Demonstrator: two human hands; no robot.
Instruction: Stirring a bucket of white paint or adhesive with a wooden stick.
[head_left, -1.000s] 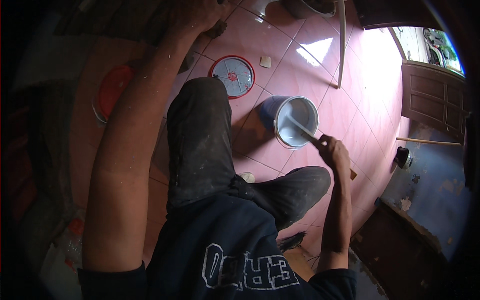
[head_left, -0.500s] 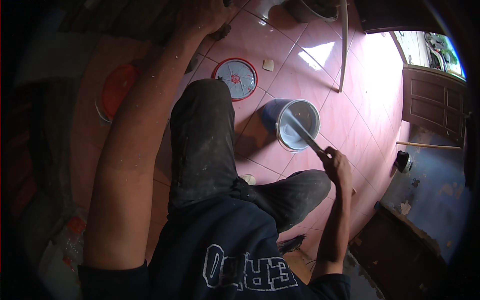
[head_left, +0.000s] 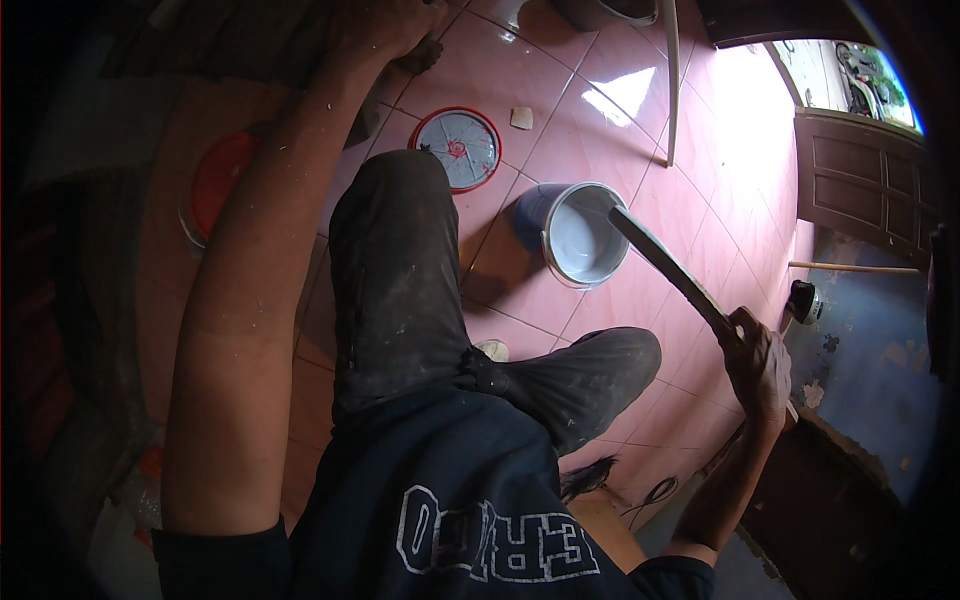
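My right hand [head_left: 755,365] grips a long flat stirring stick [head_left: 670,268], whose coated far end is at the right rim of the bucket [head_left: 570,238] of pale grey paint. The bucket stands upright on the floor beyond my bent legs. My left arm reaches to the upper edge, where my left hand [head_left: 405,28] is by dark, shadowed things; its fingers are too hidden to read. A round grey lid with a red rim [head_left: 455,150] lies near my knee, beside a small pale square piece [head_left: 521,118].
Pink tiled floor [head_left: 640,290], a red round lid [head_left: 215,185] at left, a dark container [head_left: 600,10] at top and an upright pale pole [head_left: 672,90]. At right are an open doorway, a brown panelled door [head_left: 860,180], a horizontal stick [head_left: 850,267] and a peeling blue wall [head_left: 860,370].
My right hand has moved rightward and a little down, drawing the stick out from inside the bucket to its rim. My left arm is nearly unchanged.
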